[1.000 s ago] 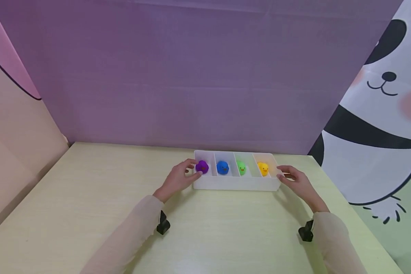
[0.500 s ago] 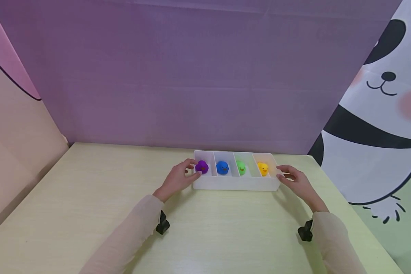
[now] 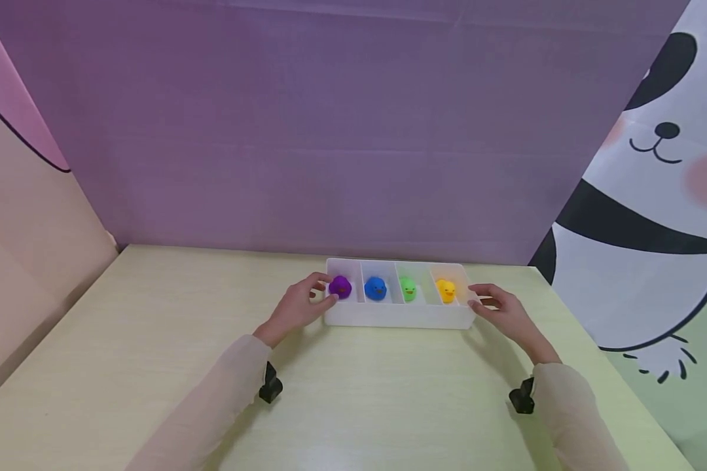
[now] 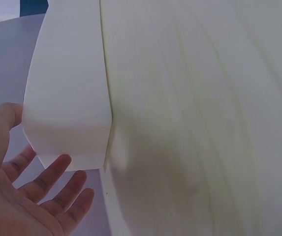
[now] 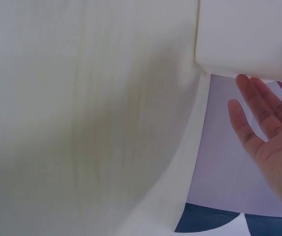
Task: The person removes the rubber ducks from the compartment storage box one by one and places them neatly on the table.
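A white, long box (image 3: 397,317) split into several compartments sits at the back of the table in the head view. From left to right it holds a purple (image 3: 340,288), a blue (image 3: 375,288), a green (image 3: 408,289) and a yellow toy duck (image 3: 446,290). My left hand (image 3: 297,304) holds its left end, thumb at the front corner, the other fingers along the end wall. My right hand (image 3: 503,314) holds the right end in the same way. In both wrist views the box's white outer wall (image 4: 67,73) hides the ducks; fingertips (image 5: 244,81) meet its end wall.
The pale wooden table (image 3: 377,399) ends at a purple backdrop (image 3: 330,131) just behind the box. A panda-print panel (image 3: 642,281) stands on the right and a beige panel (image 3: 29,261) on the left. Each wrist carries a small black camera (image 3: 271,386).
Over the last half second the box, its ducks and both hands have shifted slightly left together. Before that they stayed almost still. The ducks keep their compartments.
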`<state>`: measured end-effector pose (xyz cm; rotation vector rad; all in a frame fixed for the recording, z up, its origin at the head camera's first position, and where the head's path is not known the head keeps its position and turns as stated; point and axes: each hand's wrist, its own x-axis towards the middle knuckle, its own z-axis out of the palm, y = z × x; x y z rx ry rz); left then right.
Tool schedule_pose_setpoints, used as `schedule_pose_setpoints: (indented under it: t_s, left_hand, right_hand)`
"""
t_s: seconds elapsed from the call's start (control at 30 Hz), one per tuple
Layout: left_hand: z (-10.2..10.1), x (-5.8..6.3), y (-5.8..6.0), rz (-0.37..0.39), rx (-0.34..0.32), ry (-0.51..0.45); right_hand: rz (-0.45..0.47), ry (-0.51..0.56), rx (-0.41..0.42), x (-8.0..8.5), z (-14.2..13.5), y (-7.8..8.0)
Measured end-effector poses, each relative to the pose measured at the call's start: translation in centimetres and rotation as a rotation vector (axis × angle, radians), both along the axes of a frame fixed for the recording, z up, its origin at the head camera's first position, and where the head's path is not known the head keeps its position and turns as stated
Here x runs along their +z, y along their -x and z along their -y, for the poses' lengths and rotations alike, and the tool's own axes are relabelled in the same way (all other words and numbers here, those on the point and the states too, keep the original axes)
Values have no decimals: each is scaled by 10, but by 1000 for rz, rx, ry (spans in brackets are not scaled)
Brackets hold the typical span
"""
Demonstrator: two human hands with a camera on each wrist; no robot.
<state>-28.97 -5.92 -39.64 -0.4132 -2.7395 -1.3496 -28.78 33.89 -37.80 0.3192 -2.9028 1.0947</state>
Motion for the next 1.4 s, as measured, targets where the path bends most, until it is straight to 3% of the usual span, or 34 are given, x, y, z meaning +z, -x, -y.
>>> schedule_pose_setpoints:
  t_s: [1.2,1.4]
  left_hand:
    - [54,5,-5,-31,-39,60]
    - [67,1,-1,-74,-55,63]
  right_hand:
    - [-72,11,23,-6,50,2]
    - [-103,36,44,-8,59,2]
